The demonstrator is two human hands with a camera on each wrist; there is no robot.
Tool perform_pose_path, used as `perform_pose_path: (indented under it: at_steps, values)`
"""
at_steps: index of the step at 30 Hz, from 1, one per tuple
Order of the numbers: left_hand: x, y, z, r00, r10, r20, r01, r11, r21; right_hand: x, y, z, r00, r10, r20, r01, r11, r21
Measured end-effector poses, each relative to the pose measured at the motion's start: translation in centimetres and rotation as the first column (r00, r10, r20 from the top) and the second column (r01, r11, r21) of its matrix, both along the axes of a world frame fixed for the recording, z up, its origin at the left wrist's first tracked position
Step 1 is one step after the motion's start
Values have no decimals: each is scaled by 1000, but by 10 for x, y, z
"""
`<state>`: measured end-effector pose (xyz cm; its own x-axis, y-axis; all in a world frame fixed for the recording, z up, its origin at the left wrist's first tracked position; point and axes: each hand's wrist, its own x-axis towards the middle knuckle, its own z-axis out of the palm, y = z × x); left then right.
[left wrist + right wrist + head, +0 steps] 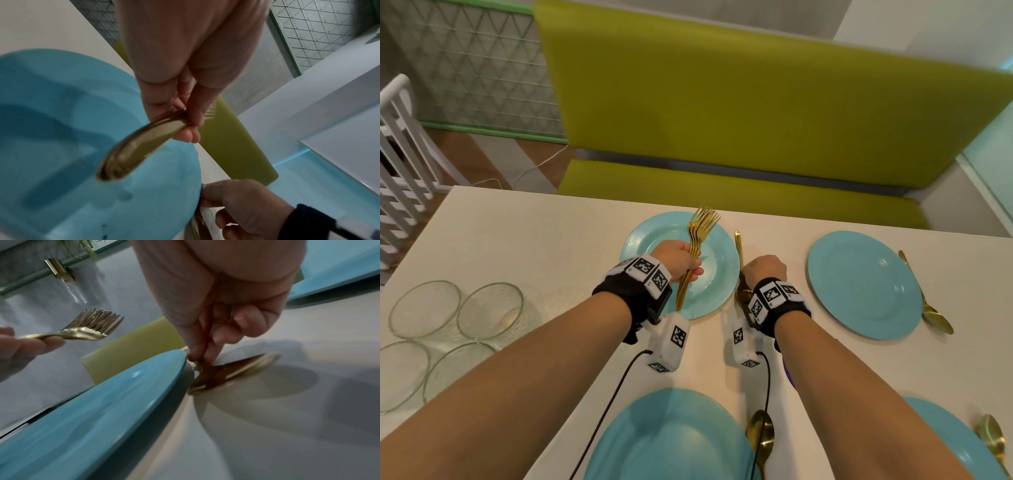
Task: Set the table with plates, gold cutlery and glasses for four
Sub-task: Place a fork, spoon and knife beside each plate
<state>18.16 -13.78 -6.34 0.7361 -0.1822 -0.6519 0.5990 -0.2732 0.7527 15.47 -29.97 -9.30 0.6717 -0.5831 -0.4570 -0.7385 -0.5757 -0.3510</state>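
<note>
My left hand (681,258) grips a bundle of several gold forks (700,226) above the far left blue plate (650,236), tines pointing away; the fork handles (141,142) show in the left wrist view and the tines (96,324) in the right wrist view. My right hand (763,269) pinches the handle of a gold spoon (738,250) lying on the table just right of that plate. In the right wrist view the spoon's bowl (232,371) rests on the table beside the plate rim (144,378). A second far plate (863,284) has a gold spoon (931,308) to its right.
Two near blue plates (671,435) (955,442) each have a gold spoon (760,435) (993,435) to the right. Several glass bowls (489,308) stand at the table's left. A green bench (722,192) runs behind the white table (517,240); a white chair (400,154) stands left.
</note>
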Motion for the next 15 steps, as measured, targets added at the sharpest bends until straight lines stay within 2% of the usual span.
perform_pose_path:
  at_steps: [3,7,11,15]
  values:
    - [0,0,0,1000,2,-7,-2,1000,3,-3,1,4,998,58,37,-56,998,-41]
    - [-2,0,0,1000,-7,-9,7,1000,26,-5,7,15,965,148,218,-139,989,-55]
    - [-5,2,-1,1000,-6,19,5,998,60,-14,16,23,868,381,318,-366,924,-107]
    - [-9,-1,-1,998,-45,45,40,994,102,-24,24,26,738,614,279,-586,789,-186]
